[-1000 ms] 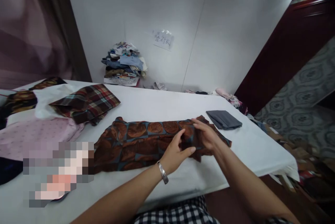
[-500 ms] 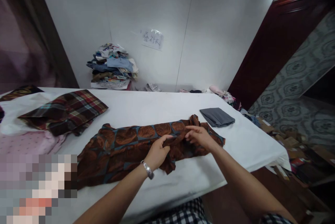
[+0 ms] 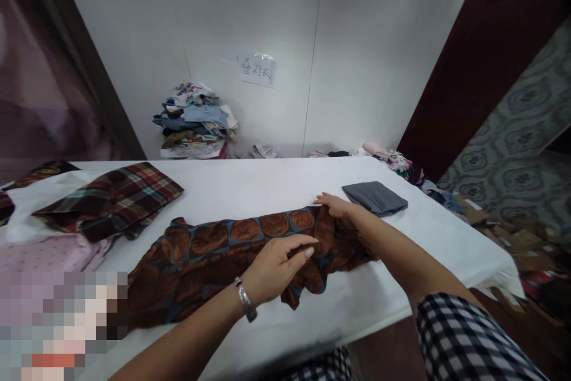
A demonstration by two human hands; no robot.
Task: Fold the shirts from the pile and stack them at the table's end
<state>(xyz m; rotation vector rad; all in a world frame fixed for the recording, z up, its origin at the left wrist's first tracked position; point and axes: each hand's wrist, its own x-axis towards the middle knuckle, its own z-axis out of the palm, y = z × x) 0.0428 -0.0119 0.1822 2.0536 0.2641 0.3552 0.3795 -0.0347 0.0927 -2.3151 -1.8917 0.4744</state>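
Observation:
A brown garment with round copper patterns [image 3: 214,250] lies stretched along the white table [image 3: 250,185]. My left hand [image 3: 274,268], with a silver bracelet at the wrist, pinches a fold of the garment near its front edge. My right hand [image 3: 334,205] lies flat, fingers spread, on the garment's far right end, close to a folded grey cloth [image 3: 375,197].
A plaid garment [image 3: 111,197] and a pink one [image 3: 49,250] lie at the table's left. A pile of clothes [image 3: 196,122] sits against the white wall under a paper label [image 3: 257,69]. Boxes and clutter [image 3: 504,232] line the floor at right.
My right hand let go of the bunched fabric and moved to the far edge, flattening on the garment. My left hand stayed gripping the fold. The view tilted down slightly.

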